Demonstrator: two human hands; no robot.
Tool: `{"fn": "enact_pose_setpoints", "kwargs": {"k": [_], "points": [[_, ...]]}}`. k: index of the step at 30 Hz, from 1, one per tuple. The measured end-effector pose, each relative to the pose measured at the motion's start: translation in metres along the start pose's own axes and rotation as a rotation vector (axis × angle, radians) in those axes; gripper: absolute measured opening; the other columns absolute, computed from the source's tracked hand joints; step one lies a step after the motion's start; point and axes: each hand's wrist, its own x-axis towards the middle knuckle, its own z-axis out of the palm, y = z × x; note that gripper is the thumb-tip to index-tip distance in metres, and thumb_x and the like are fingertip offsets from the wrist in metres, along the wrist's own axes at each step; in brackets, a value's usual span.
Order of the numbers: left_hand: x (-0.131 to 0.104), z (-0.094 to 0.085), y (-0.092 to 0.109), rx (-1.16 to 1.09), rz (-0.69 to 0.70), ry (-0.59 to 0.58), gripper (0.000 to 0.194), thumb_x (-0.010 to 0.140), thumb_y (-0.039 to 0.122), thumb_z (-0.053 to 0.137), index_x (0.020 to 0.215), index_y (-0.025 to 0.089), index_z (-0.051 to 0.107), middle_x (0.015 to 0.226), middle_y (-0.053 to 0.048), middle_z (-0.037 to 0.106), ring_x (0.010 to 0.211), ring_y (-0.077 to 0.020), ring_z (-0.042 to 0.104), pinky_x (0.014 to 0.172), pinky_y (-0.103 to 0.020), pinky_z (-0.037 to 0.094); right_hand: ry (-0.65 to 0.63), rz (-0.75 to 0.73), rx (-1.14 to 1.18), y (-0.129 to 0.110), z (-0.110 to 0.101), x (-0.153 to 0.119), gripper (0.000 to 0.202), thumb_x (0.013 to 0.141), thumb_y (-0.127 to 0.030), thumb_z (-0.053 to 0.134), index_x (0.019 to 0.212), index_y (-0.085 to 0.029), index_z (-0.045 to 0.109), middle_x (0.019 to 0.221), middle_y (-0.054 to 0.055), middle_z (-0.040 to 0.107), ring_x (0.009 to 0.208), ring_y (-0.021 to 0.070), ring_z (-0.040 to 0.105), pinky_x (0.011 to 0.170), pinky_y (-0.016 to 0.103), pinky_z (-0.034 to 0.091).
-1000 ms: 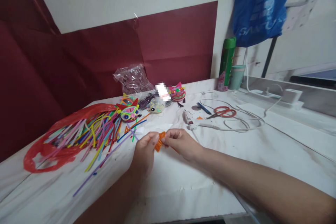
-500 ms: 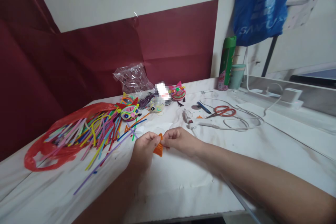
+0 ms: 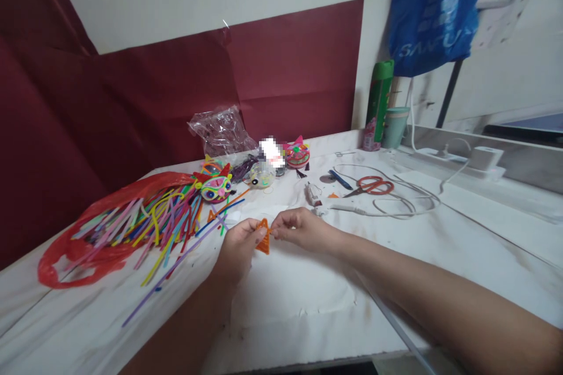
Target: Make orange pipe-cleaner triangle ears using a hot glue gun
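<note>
Between my hands is an orange pipe-cleaner triangle point(image 3: 263, 241), its surface ridged with rows, held above a white sheet point(image 3: 299, 287). My left hand point(image 3: 240, 246) pinches its left side between thumb and fingers. On the other side, my right hand point(image 3: 301, 229) has thumb and forefinger pressed together at the triangle's right edge; whether they grip a loose end there is too small to make out. Left of my hands, many coloured pipe cleaners point(image 3: 162, 217) spill from a red plastic bag point(image 3: 57, 272). A purple pipe cleaner point(image 3: 153, 290) lies apart at the front.
Decorated animal-face ornaments point(image 3: 216, 186) sit behind my hands, by a clear plastic bag point(image 3: 220, 132). To the right lie orange-handled scissors point(image 3: 373, 185), a blue pen-like tool point(image 3: 340, 179), a white glue gun point(image 3: 314, 194) and a looped cable point(image 3: 433, 205). A green can point(image 3: 380, 99) stands at the back.
The orange triangle has turned so that more of its ridged face shows. My right fingers have drawn slightly away from its tip to its right edge.
</note>
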Motion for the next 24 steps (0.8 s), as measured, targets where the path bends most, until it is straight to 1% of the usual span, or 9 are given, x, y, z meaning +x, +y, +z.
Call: {"fn": "enact_pose_setpoints", "kwargs": {"k": [4,9,11,13,14,16,18,20,24], "points": [[-0.002,-0.003,0.007,-0.051,0.01,-0.025,0.018,0.064,0.03,0.067,0.066,0.016,0.057,0.054,0.004,0.052,0.049,-0.0079,0.043,0.049,-0.02,0.036,0.025,-0.197,-0.239,-0.004,-0.011,-0.001,0.013,0.081,-0.023,0.054,0.077,-0.014,0.063,0.075,0.004,0.063,0.067,0.0127,0.056,0.064,0.025,0.044],[-0.007,-0.003,0.008,0.002,-0.045,-0.285,0.019,0.063,0.032,0.067,0.064,0.015,0.058,0.053,0.002,0.053,0.045,-0.0088,0.044,0.044,-0.021,0.036,-0.001,-0.558,-0.54,-0.002,-0.019,0.001,0.009,0.083,-0.021,0.055,0.082,-0.017,0.064,0.083,0.007,0.064,0.084,0.0183,0.056,0.082,0.035,0.042],[-0.006,-0.003,0.005,0.042,-0.025,-0.271,0.019,0.066,0.032,0.066,0.064,0.016,0.057,0.053,0.002,0.052,0.046,-0.0092,0.044,0.045,-0.021,0.036,0.074,-0.611,-0.656,0.002,-0.019,0.001,0.013,0.081,-0.019,0.057,0.093,-0.018,0.063,0.098,0.01,0.063,0.097,0.0219,0.053,0.087,0.04,0.04],[-0.005,-0.004,0.003,0.109,0.053,-0.13,0.016,0.069,0.031,0.063,0.065,0.017,0.057,0.054,0.003,0.052,0.049,-0.0099,0.046,0.049,-0.021,0.037,0.227,-0.592,-0.718,0.004,-0.018,0.002,0.028,0.077,-0.014,0.058,0.105,-0.017,0.059,0.116,0.014,0.055,0.109,0.0256,0.046,0.09,0.043,0.038],[-0.004,-0.005,0.003,0.161,0.104,-0.038,0.014,0.071,0.03,0.061,0.065,0.018,0.057,0.055,0.003,0.053,0.052,-0.0106,0.047,0.052,-0.022,0.038,0.308,-0.569,-0.719,0.004,-0.017,0.002,0.033,0.075,-0.011,0.057,0.108,-0.016,0.058,0.119,0.015,0.053,0.112,0.0267,0.044,0.091,0.044,0.037],[-0.003,-0.005,0.004,0.287,0.221,0.131,0.011,0.071,0.027,0.06,0.065,0.019,0.058,0.06,0.002,0.055,0.059,-0.0126,0.05,0.058,-0.023,0.04,0.416,-0.481,-0.639,0.002,-0.013,0.0,0.029,0.073,-0.009,0.053,0.101,-0.015,0.06,0.109,0.015,0.058,0.104,0.0255,0.05,0.086,0.041,0.042],[-0.004,-0.004,0.006,0.419,0.35,0.231,0.007,0.07,0.024,0.061,0.065,0.02,0.06,0.066,0.0,0.057,0.066,-0.015,0.052,0.064,-0.025,0.041,0.404,-0.338,-0.484,-0.002,-0.006,-0.002,0.017,0.075,-0.011,0.051,0.086,-0.016,0.063,0.087,0.01,0.064,0.084,0.0208,0.058,0.074,0.034,0.047],[-0.006,-0.001,0.008,0.519,0.453,0.251,0.006,0.069,0.022,0.061,0.063,0.02,0.06,0.068,-0.001,0.058,0.07,-0.0169,0.053,0.069,-0.027,0.041,0.334,-0.201,-0.331,-0.005,0.003,-0.004,0.013,0.077,-0.015,0.052,0.077,-0.017,0.064,0.075,0.005,0.066,0.07,0.0169,0.06,0.065,0.028,0.047],[-0.01,0.005,0.009,0.586,0.5,0.208,0.009,0.071,0.022,0.06,0.062,0.021,0.06,0.065,0.0,0.058,0.068,-0.0175,0.054,0.067,-0.027,0.041,0.291,-0.093,-0.135,-0.006,0.021,-0.01,0.013,0.076,-0.018,0.054,0.074,-0.018,0.066,0.074,0.003,0.069,0.069,0.0164,0.062,0.065,0.026,0.047]]}}
